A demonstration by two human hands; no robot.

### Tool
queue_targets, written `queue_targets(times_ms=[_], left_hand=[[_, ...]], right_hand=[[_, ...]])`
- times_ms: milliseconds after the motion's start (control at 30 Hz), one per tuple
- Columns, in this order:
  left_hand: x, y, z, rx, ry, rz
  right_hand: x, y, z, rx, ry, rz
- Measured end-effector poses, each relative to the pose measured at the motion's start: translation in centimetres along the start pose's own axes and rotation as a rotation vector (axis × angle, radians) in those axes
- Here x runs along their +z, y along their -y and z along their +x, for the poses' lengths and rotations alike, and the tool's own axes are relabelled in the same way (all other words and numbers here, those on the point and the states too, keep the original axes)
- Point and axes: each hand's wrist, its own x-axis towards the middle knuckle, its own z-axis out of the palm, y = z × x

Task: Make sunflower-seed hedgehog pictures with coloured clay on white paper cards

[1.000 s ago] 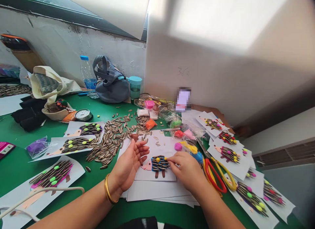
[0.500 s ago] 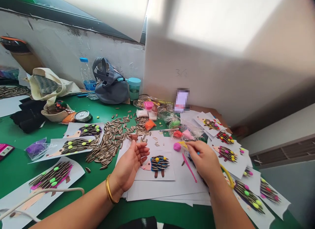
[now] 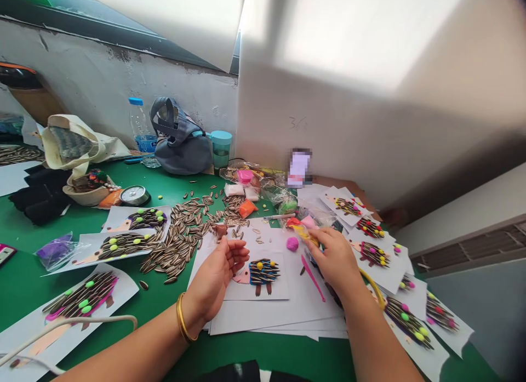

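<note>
i have my right grip (image 3: 335, 257) pinched on the yellow packet (image 3: 306, 234), up and right of the hedgehog card (image 3: 265, 273); my left grip (image 3: 212, 279), loosely open, holds nothing i can see. a clear bag (image 3: 70, 254) holds purple clay (image 3: 54, 252).

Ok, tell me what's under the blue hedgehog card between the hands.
The hedgehog card lies on larger white sheets, stacked on the green table. Anything directly beneath the card is covered and can't be seen.
</note>
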Motion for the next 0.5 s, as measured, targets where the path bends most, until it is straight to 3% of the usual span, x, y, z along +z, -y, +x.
queue_targets(times_ms=[133, 300, 400, 500], left_hand=[[0.1, 0.0, -0.1, 0.011, -0.002, 0.011], [0.1, -0.2, -0.2, 0.013, -0.005, 0.017], [0.1, -0.3, -0.2, 0.014, -0.007, 0.015], [0.1, -0.4, -0.3, 0.022, -0.005, 0.011]], right_hand=[[1.9, 2.0, 0.2, -0.132, -0.003, 0.085], [3.8, 4.1, 0.2, -0.165, 0.093, 0.076], [3.2, 3.8, 0.3, -0.147, 0.09, 0.096], [1.7, 2.2, 0.7, -0.085, -0.019, 0.132]])
